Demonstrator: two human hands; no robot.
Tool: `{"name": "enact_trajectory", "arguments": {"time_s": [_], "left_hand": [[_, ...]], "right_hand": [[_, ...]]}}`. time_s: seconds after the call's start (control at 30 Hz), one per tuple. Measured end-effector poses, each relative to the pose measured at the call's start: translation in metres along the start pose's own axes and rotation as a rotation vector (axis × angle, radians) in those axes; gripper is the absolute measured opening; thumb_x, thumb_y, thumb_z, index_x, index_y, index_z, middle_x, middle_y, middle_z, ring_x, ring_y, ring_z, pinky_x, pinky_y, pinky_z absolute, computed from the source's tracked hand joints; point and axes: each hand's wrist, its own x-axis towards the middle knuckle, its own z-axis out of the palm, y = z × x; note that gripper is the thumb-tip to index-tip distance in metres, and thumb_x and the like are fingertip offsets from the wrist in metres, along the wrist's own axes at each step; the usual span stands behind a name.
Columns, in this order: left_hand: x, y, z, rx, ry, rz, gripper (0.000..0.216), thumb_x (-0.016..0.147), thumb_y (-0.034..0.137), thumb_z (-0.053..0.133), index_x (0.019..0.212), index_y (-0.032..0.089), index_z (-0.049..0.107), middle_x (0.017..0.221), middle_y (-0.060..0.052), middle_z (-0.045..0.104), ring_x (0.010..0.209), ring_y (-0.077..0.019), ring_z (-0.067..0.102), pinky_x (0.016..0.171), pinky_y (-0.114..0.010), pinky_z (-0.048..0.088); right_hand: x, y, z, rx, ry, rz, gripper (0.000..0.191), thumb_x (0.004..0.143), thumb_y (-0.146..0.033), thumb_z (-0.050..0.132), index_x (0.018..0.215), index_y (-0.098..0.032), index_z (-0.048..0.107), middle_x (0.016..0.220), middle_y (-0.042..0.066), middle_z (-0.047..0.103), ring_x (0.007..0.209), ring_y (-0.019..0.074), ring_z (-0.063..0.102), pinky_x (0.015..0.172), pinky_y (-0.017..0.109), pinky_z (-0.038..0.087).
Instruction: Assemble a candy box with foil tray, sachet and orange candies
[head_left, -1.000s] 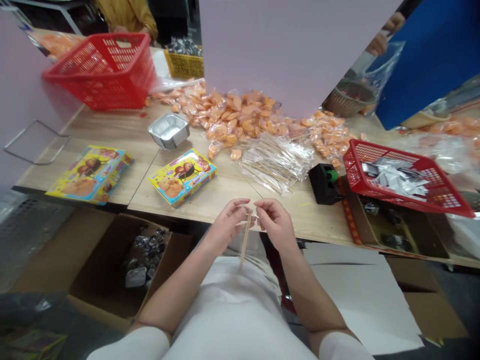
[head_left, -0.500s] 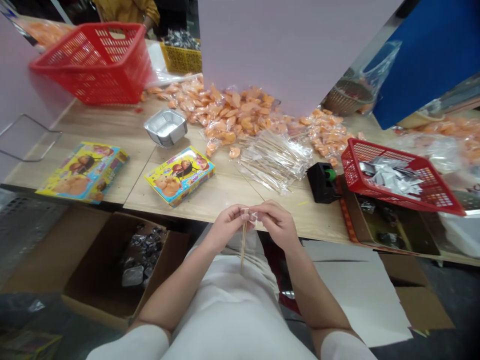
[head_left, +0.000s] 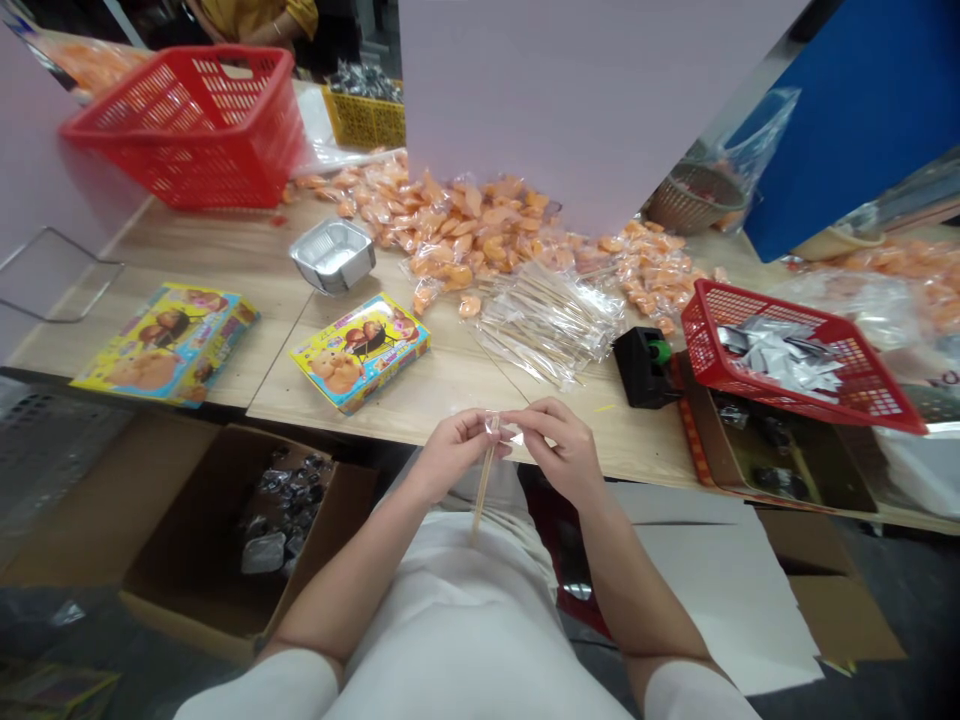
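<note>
My left hand (head_left: 454, 457) and my right hand (head_left: 559, 452) meet close together just over the table's front edge. Between them is a thin wooden stick (head_left: 483, 490), its lower end tilted down and to the left. A small clear plastic piece (head_left: 493, 426) sits at its upper end. My left fingers grip the stick near the top. My right thumb and fingers pinch the clear plastic, though the fingers hide part of it.
Bagged sticks (head_left: 547, 325), orange packets (head_left: 465, 215), a foil tray (head_left: 333, 256), a yellow box (head_left: 360, 352), a black dispenser (head_left: 643, 367) and a red basket (head_left: 795, 355) stand on the table. A cardboard box (head_left: 225, 530) sits below its edge.
The wooden stick now tilts more, with its lower end swung to the left. My right hand has closed in on the clear plastic at the stick's top.
</note>
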Motion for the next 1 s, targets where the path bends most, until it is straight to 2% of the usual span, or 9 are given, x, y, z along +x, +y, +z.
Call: {"name": "enact_trajectory", "arguments": {"time_s": [0.5, 0.63, 0.7, 0.8, 0.9, 1.0], "left_hand": [[-0.003, 0.004, -0.006, -0.036, -0.072, -0.021, 0.034, 0.072, 0.034, 0.082, 0.100, 0.017, 0.073, 0.096, -0.009, 0.076, 0.084, -0.0192, 0.071, 0.088, -0.035, 0.054], [-0.003, 0.005, -0.009, -0.077, -0.102, -0.042, 0.042, 0.076, 0.048, 0.076, 0.103, 0.016, 0.074, 0.099, -0.012, 0.076, 0.089, -0.0239, 0.072, 0.088, -0.039, 0.055], [-0.002, 0.004, -0.008, -0.055, -0.077, -0.038, 0.046, 0.077, 0.053, 0.074, 0.102, 0.015, 0.075, 0.097, -0.013, 0.076, 0.089, -0.0243, 0.072, 0.086, -0.038, 0.055], [0.000, 0.002, -0.006, -0.009, -0.002, -0.014, 0.042, 0.071, 0.050, 0.081, 0.094, 0.015, 0.076, 0.091, -0.010, 0.077, 0.087, -0.0231, 0.072, 0.086, -0.037, 0.056], [0.001, 0.000, -0.002, -0.002, 0.060, 0.006, 0.042, 0.068, 0.049, 0.083, 0.093, 0.016, 0.076, 0.093, -0.009, 0.077, 0.084, -0.0218, 0.072, 0.084, -0.037, 0.057], [0.001, 0.000, 0.001, 0.003, 0.115, 0.029, 0.045, 0.066, 0.049, 0.085, 0.093, 0.015, 0.075, 0.094, -0.009, 0.076, 0.087, -0.0224, 0.072, 0.081, -0.036, 0.058]], "right_hand": [[-0.003, 0.006, -0.002, -0.070, -0.019, -0.081, 0.035, 0.093, -0.017, 0.048, 0.106, -0.031, 0.076, 0.081, 0.004, 0.060, 0.074, 0.0151, 0.059, 0.063, 0.029, 0.050], [-0.003, 0.006, -0.002, -0.067, -0.014, -0.101, 0.035, 0.094, -0.016, 0.048, 0.110, -0.032, 0.076, 0.082, 0.004, 0.060, 0.075, 0.0153, 0.060, 0.064, 0.029, 0.051], [-0.003, 0.005, -0.002, -0.065, -0.021, -0.091, 0.035, 0.094, -0.017, 0.048, 0.109, -0.032, 0.076, 0.082, 0.004, 0.060, 0.076, 0.0155, 0.060, 0.065, 0.030, 0.052], [-0.004, 0.005, -0.003, -0.056, -0.025, -0.086, 0.035, 0.093, -0.016, 0.049, 0.108, -0.032, 0.076, 0.084, 0.004, 0.061, 0.076, 0.0153, 0.060, 0.067, 0.030, 0.052], [-0.005, 0.007, -0.005, -0.025, 0.050, 0.006, 0.036, 0.092, -0.016, 0.048, 0.114, -0.029, 0.073, 0.087, 0.004, 0.062, 0.077, 0.0150, 0.060, 0.069, 0.030, 0.053], [-0.004, 0.011, -0.005, 0.136, 0.143, 0.245, 0.035, 0.093, -0.027, 0.049, 0.123, -0.025, 0.068, 0.088, 0.004, 0.064, 0.074, 0.0143, 0.059, 0.064, 0.029, 0.052]]}}
